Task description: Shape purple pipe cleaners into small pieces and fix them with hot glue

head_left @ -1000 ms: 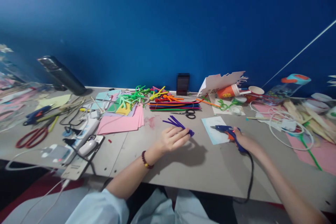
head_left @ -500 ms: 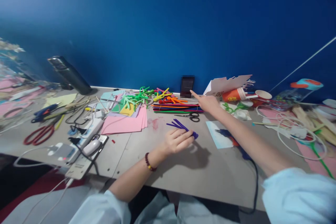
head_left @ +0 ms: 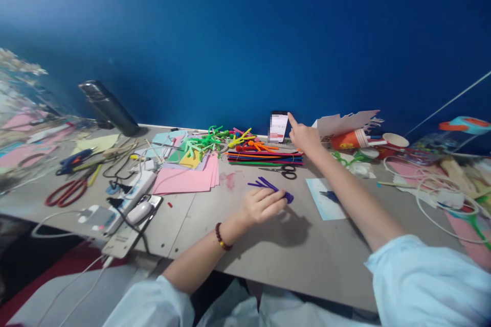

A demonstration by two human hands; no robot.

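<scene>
My left hand [head_left: 264,205] is closed around a bent purple pipe cleaner piece [head_left: 262,182]; loose ends stick out to the left and a bunched end past the fingertips. It hovers over the middle of the table. My right hand [head_left: 306,138] is stretched forward, index finger extended at the upper right edge of a phone [head_left: 282,130], its other fingers curled with nothing seen in them. Whether the fingertip touches cannot be made out. The phone leans upright against the blue wall, its screen lit. Below it lie a bundle of coloured pipe cleaners [head_left: 264,158] and black-handled scissors [head_left: 288,172].
Pink paper [head_left: 184,180], finished green pipe cleaner shapes [head_left: 207,139], a power strip [head_left: 132,196] and red-handled scissors [head_left: 66,192] lie to the left. A black bottle [head_left: 111,110] stands behind them. A glue gun [head_left: 329,195] rests on light blue paper [head_left: 320,209] under my right forearm.
The phone screen has gone from dark to lit. My right index finger has moved up to the phone's upper edge. My left hand keeps its hold; the view has shifted slightly.
</scene>
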